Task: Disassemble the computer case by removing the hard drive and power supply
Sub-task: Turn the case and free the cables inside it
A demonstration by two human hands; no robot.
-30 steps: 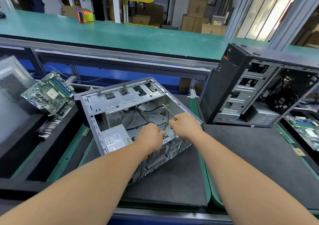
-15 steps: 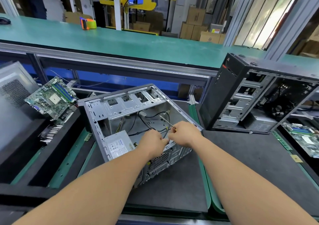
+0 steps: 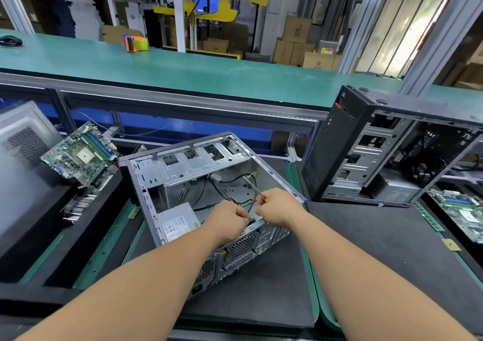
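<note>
An open grey computer case (image 3: 190,168) lies on its side on the dark mat, open side up. Its grey power supply (image 3: 177,223) with a white label sits in the near left corner, black and yellow cables running from it. My left hand (image 3: 227,220) is curled at the case's near rim and pinches a small black piece there. My right hand (image 3: 277,207) grips a screwdriver (image 3: 252,183) whose metal shaft points up and left into the case. No hard drive is visible in the drive cage.
A loose green motherboard (image 3: 81,155) leans on a foam tray at the left. A second black tower case (image 3: 371,152) stands open at the right, another motherboard (image 3: 462,210) beside it. A raised green bench (image 3: 209,74) with a tape dispenser (image 3: 134,43) runs behind.
Both hands stayed at the case's near rim. The left hand closed in toward the right and now pinches the black piece; the screwdriver shaft barely shifted.
</note>
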